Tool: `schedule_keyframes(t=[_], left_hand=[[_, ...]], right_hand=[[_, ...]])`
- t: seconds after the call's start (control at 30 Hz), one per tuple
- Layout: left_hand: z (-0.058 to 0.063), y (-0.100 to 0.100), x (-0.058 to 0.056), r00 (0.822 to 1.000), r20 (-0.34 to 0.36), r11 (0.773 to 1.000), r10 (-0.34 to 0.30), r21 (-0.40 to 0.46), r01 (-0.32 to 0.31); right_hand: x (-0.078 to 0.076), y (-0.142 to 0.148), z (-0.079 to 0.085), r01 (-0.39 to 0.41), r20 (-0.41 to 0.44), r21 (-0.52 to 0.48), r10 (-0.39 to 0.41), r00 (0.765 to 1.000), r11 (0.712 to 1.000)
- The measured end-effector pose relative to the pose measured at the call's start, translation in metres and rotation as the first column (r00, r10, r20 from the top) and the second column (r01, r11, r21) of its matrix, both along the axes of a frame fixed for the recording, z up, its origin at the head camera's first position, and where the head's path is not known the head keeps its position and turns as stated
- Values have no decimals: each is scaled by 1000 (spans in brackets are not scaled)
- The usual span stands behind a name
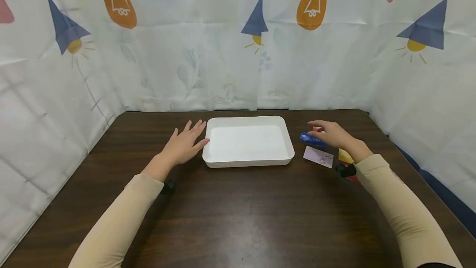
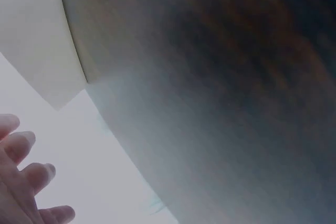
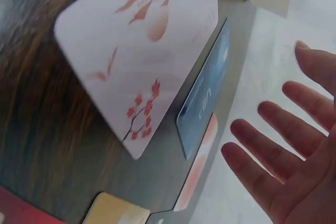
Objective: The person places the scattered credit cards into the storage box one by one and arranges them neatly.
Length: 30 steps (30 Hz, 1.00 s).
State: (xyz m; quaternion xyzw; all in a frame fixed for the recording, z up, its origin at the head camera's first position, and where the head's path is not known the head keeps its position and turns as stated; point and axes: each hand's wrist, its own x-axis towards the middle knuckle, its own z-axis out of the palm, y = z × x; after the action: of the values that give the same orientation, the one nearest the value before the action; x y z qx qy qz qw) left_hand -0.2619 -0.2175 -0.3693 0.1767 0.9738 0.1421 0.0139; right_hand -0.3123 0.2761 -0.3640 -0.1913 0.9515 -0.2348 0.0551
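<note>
A white rectangular tray [image 1: 246, 163] stands on the table, its inside bare. My left hand [image 1: 182, 144] is at its left edge, fingers spread and straight, thumb overlapping the rim. Over the cards to the right, my right hand [image 1: 332, 134] hovers with relaxed fingers and holds nothing; they show apart in the right wrist view. Beneath and around it lie a pale pink card [image 3: 142, 66] with red blossoms, a blue card [image 3: 206, 95] and a white-and-orange card [image 3: 197, 163]. A yellow card [image 1: 345, 156] and a red card [image 1: 354, 179] lie nearer its wrist, partly hidden.
The dark wooden table [image 1: 238, 214] reaches back to a pale curtain [image 1: 227, 69] printed with lamps and bulbs. More curtain hangs along both sides. Dark blue material [image 1: 439, 185] shows beyond the table's right edge.
</note>
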Motion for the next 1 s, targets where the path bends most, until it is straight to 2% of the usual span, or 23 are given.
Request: schedule_keyframes(t=[0.2,0.3,0.53,0.7,1.0], left_hand=[[1,0,4,999,41,1000,-22,-13,23],[1,-2,5,997,71,999,-35,-14,36],[1,-5,7,992,106,998,-70,2,70],[1,-5,6,987,138,996,-86,-13,89],[-3,-5,9,978,186,995,-96,-20,101]], right_hand=[[-1,12,-2,-9,50,-48,11,999,999],[-1,19,-2,0,112,-78,9,994,997],[-1,32,-2,33,273,-155,11,962,987],[-4,38,-3,61,303,-122,-21,953,991],[-8,41,-7,67,300,-35,-53,953,997]])
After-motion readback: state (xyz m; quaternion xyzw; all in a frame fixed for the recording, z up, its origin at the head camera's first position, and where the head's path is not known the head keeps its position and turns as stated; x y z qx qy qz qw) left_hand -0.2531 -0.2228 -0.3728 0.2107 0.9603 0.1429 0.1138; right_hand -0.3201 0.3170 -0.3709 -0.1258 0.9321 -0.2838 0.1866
